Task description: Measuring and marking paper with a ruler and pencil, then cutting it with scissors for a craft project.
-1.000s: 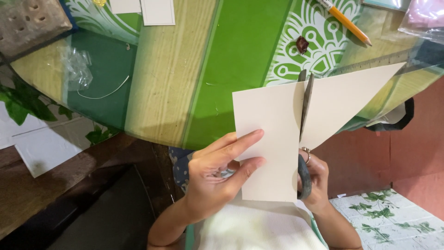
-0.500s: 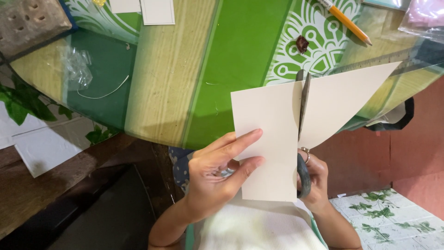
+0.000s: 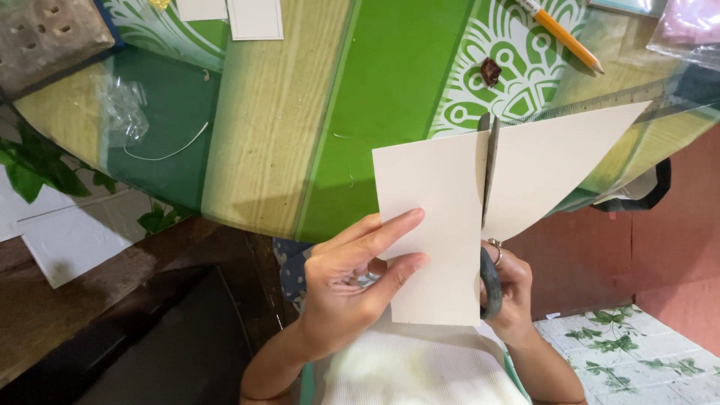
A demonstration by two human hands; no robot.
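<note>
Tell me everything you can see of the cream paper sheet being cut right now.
The cream paper sheet is plain, matte, stiff-looking card, held above the green patterned tabletop. A cut runs up its middle, splitting it into a rectangular left part and a right part tapering to a point. The left hand pinches the left part, fingers on top. The dark-handled scissors, held by the right hand, stand in the slit, blades almost closed.

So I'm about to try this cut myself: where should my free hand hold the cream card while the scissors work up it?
Probably the left half of the cream card, taken from its left edge as the left hand does, fingers flat on top. The scissors run up the middle from the right hand, so that side stays away from the blades, and the sheet is flat.
</note>
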